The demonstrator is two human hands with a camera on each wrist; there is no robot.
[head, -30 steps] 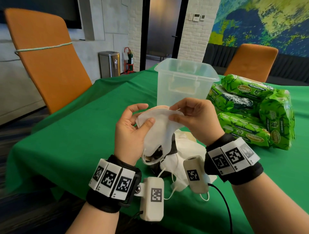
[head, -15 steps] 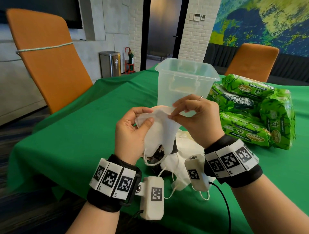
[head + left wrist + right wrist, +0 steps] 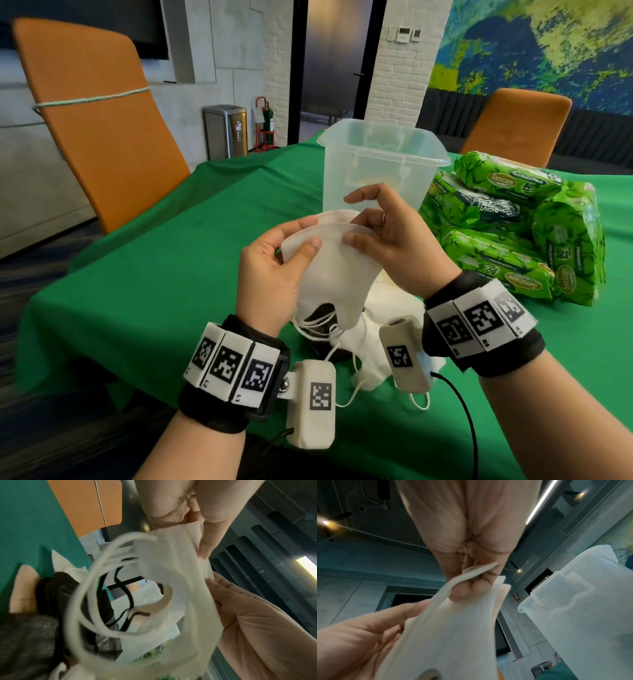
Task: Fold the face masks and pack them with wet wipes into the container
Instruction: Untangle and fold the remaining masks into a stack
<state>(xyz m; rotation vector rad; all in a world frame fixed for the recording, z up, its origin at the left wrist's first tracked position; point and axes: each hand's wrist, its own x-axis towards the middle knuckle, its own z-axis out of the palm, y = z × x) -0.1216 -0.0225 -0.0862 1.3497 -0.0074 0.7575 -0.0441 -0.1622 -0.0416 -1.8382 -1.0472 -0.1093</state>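
Observation:
A white face mask (image 3: 334, 270) hangs in the air between my hands, folded in half with its ear loops (image 3: 320, 325) dangling below. My left hand (image 3: 274, 270) pinches its left upper edge between thumb and fingers. My right hand (image 3: 387, 240) pinches the right upper edge, with the index finger lifted. The left wrist view shows the mask (image 3: 188, 588) and its loops close up; the right wrist view shows its top edge (image 3: 471, 601). Behind stands a clear plastic container (image 3: 380, 164), open at the top. Several green wet wipe packs (image 3: 507, 226) are stacked to its right.
A pile of white masks (image 3: 387, 318) and a black mask (image 3: 322, 315) lies on the green tablecloth (image 3: 164, 274) under my hands. Orange chairs stand at the left (image 3: 96, 113) and the far right (image 3: 513, 126). The table's front edge runs close to my wrists.
Both hands have shifted along the mask's top edge, pressing its halves together. The right index finger has lifted off the mask.

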